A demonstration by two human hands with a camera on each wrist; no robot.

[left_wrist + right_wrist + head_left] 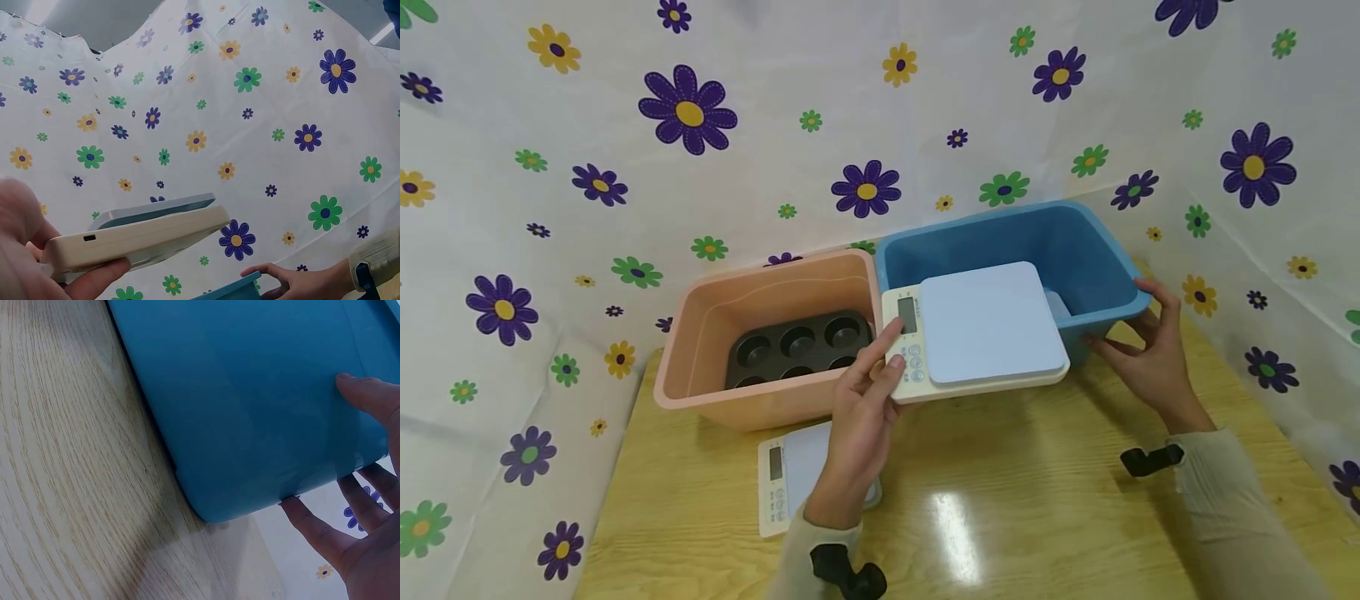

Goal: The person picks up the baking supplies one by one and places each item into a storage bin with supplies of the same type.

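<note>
My left hand (859, 425) holds a white digital kitchen scale (992, 325) by its display end, thumb on top beside the buttons and fingers beneath. The scale is raised and tilted, over the front edge of the blue bin (1000, 225). In the left wrist view the scale (144, 231) appears edge-on in the left hand (25, 244). My right hand (1153, 358) grips the bin's front right corner; in the right wrist view its thumb presses one wall of the bin (237, 412) and the fingers touch the adjoining side. A pale object (1057, 305) inside the bin is mostly hidden.
Left of the blue bin stands a pink bin (760, 400) with a dark muffin tin (797, 340) in it. A second kitchen scale (771, 492) lies on the wooden table (1000, 517), partly behind my left hand. A flowered curtain (805, 75) borders the table.
</note>
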